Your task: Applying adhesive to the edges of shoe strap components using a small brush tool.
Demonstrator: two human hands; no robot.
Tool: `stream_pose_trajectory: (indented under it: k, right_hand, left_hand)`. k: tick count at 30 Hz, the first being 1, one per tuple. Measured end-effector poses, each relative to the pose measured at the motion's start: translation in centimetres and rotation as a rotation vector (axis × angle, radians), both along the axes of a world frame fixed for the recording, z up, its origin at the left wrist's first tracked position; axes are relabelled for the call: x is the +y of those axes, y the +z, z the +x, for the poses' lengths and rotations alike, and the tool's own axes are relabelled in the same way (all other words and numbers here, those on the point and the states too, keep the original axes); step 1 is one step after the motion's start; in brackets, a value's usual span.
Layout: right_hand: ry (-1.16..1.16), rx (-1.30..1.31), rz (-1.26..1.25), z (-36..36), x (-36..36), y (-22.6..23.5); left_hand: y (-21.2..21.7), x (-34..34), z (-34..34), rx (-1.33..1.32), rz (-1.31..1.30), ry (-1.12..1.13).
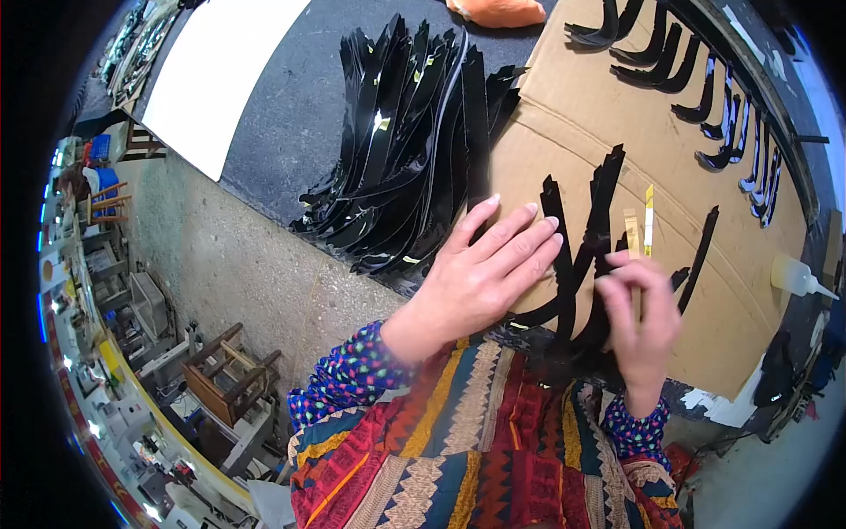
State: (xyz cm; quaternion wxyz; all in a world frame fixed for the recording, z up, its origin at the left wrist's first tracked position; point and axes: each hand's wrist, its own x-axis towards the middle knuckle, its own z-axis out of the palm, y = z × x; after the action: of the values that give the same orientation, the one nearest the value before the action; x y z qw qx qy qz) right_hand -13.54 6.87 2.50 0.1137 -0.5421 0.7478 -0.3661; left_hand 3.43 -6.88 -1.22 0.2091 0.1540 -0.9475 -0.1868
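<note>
My left hand [493,269] lies flat with fingers stretched out on a cardboard sheet [582,97], its fingertips against a black strip [562,238]. My right hand [643,309], slightly blurred, is curled in a pinch beside more black strips [606,194]; what its fingers hold, if anything, is hidden. These strips are narrow, curved at the near end and notched at the far tip. Just beyond the right fingers lie a yellow-and-white paper strip [649,220] and a tan tape piece [631,231]. To the right is a single black strip [705,247].
A large heap of black strips [397,159] covers the dark tabletop [273,132] at left. Curved black pieces [652,70] line the cardboard's far right side. A squeeze bottle [793,275] lies at right, an orange object [498,11] at the far edge. A wooden stool [225,379] stands below left.
</note>
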Motion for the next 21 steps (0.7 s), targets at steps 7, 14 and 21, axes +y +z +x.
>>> stream_pose_trajectory:
  k: [7,14,21]
  right_hand:
    - [-0.462,0.048,0.19,-2.0,-0.1,-0.5]
    - [-0.482,-0.109,0.152,-2.2,-0.4,-0.9]
    - [-0.491,-0.081,0.202,-2.0,-0.6,-0.7]
  left_hand:
    - [-0.8,0.3,-0.2,-0.035,-0.032,0.02]
    - [-0.5,1.2,-0.9,0.002,0.044,0.086]
    - [-0.4,1.5,-1.2,-0.048,0.006,0.13]
